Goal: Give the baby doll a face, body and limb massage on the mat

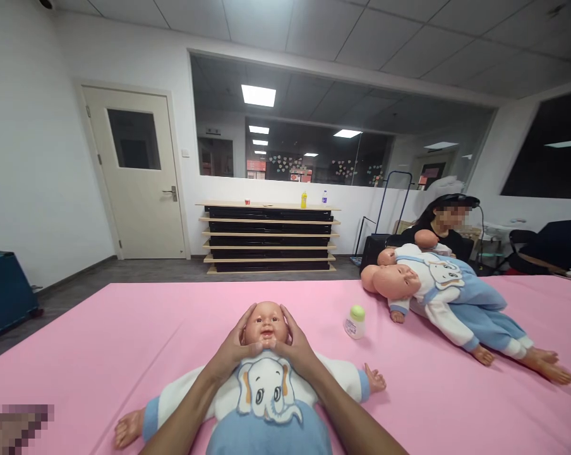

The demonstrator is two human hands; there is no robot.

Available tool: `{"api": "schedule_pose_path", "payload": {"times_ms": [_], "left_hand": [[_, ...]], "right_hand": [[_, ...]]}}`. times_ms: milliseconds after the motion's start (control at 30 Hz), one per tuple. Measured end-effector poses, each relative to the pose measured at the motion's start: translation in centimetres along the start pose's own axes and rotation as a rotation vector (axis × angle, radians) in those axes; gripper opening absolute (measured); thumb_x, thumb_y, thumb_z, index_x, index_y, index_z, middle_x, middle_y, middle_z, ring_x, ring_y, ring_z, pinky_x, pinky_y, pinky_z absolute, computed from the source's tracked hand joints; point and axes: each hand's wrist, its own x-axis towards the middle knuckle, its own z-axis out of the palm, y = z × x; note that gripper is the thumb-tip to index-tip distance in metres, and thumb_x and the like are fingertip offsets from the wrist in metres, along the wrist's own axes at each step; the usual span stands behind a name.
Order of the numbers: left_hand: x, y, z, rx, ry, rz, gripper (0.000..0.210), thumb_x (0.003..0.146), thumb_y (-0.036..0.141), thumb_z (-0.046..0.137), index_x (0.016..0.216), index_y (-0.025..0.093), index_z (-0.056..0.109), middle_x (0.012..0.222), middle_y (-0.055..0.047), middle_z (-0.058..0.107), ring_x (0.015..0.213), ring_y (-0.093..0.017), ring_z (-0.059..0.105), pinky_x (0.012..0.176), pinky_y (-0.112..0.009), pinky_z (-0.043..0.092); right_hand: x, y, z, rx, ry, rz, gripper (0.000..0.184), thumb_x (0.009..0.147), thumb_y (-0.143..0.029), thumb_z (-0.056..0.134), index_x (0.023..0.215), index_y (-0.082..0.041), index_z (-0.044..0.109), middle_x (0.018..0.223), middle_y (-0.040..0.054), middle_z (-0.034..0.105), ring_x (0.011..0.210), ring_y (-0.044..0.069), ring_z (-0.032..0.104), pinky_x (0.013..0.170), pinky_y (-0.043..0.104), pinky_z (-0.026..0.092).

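A baby doll [266, 392] in a white and blue outfit with an elephant on the chest lies face up on the pink tabletop [86, 354], arms spread. My left hand [233, 347] cups one side of the doll's head [266, 325], its thumb at the chin. On the opposite side my right hand [299, 347] mirrors it, fingers along the cheek and thumb under the mouth. The head is held between both palms. A small white jar with a green lid [355, 322] stands to the right of the head.
Several similar dolls [449, 291] lie piled at the table's right. Behind them sits a person in black [418, 230]. Stacked boards [269, 237] stand by the far wall, with bottles on top. A blurred patch [15, 426] shows at lower left.
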Motion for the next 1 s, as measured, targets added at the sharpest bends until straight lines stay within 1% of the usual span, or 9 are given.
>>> {"api": "schedule_pose_path", "payload": {"times_ms": [100,233,300,400,467,600,667,833,1000], "left_hand": [[-0.1,0.3,0.1,0.039,0.007,0.015,0.100,0.066,0.023,0.081,0.148,0.025,0.024,0.151,-0.012,0.031,0.134,-0.035,0.035,0.108,-0.045,0.036],[-0.2,0.7,0.2,-0.092,-0.051,-0.053,0.102,0.066,0.019,0.080,0.149,0.027,0.020,0.151,-0.013,0.031,0.133,-0.035,0.038,0.108,-0.047,0.037],[-0.2,0.7,0.3,-0.082,-0.041,-0.045,0.101,0.066,0.020,0.080,0.149,0.027,0.021,0.151,-0.013,0.030,0.133,-0.034,0.037,0.108,-0.047,0.036],[-0.1,0.6,0.3,0.018,-0.004,-0.011,0.099,0.067,0.022,0.079,0.148,0.028,0.023,0.153,-0.011,0.027,0.135,-0.034,0.034,0.109,-0.045,0.036],[-0.1,0.5,0.2,0.027,-0.004,-0.008,0.099,0.067,0.021,0.080,0.148,0.028,0.023,0.153,-0.011,0.028,0.135,-0.034,0.035,0.109,-0.046,0.035],[0.1,0.3,-0.1,-0.129,-0.056,-0.051,0.100,0.066,0.019,0.079,0.148,0.026,0.022,0.151,-0.013,0.031,0.131,-0.035,0.040,0.109,-0.048,0.035],[0.2,0.1,-0.3,-0.156,-0.053,-0.043,0.098,0.067,0.022,0.079,0.148,0.025,0.023,0.150,-0.014,0.032,0.132,-0.035,0.039,0.108,-0.047,0.035],[0.3,-0.3,-0.3,0.032,0.022,0.025,0.099,0.064,0.020,0.081,0.147,0.027,0.027,0.151,-0.010,0.032,0.135,-0.033,0.036,0.108,-0.044,0.037],[0.0,0.2,-0.2,-0.107,-0.033,-0.030,0.097,0.065,0.019,0.080,0.147,0.026,0.029,0.151,-0.012,0.032,0.134,-0.033,0.037,0.110,-0.045,0.034]], "right_hand": [[-0.1,-0.1,0.0,-0.040,-0.002,-0.008,0.101,0.064,-0.032,0.080,0.148,-0.024,0.023,0.149,0.0075,0.033,0.137,0.028,0.032,0.111,0.044,0.032],[0.0,-0.3,0.0,0.033,-0.010,-0.003,0.089,0.069,-0.032,0.075,0.145,-0.024,0.029,0.150,0.0054,0.032,0.138,0.026,0.031,0.112,0.042,0.030],[0.1,-0.3,0.0,0.037,-0.004,-0.003,0.087,0.069,-0.033,0.074,0.145,-0.025,0.032,0.149,0.0056,0.033,0.138,0.027,0.031,0.112,0.042,0.030],[0.0,-0.1,0.0,-0.018,0.016,-0.002,0.096,0.063,-0.036,0.080,0.145,-0.026,0.031,0.148,0.0067,0.036,0.137,0.030,0.031,0.112,0.047,0.030],[0.0,-0.1,0.0,-0.035,0.016,-0.003,0.100,0.061,-0.036,0.082,0.146,-0.027,0.030,0.147,0.0068,0.036,0.137,0.031,0.030,0.111,0.048,0.030],[0.2,-0.1,-0.2,0.005,-0.001,0.010,0.089,0.068,-0.033,0.075,0.145,-0.026,0.031,0.148,0.0056,0.035,0.138,0.029,0.029,0.113,0.046,0.027],[0.2,0.1,-0.2,0.021,-0.009,0.008,0.086,0.070,-0.033,0.073,0.145,-0.025,0.030,0.149,0.0054,0.034,0.138,0.028,0.030,0.113,0.045,0.028],[0.2,0.5,-0.1,-0.046,0.020,-0.012,0.100,0.062,-0.038,0.081,0.146,-0.029,0.028,0.149,0.0057,0.033,0.139,0.030,0.028,0.112,0.048,0.029],[0.3,0.3,-0.3,0.016,-0.003,0.015,0.087,0.069,-0.036,0.074,0.145,-0.028,0.031,0.149,0.0042,0.034,0.138,0.028,0.030,0.113,0.047,0.028]]}}
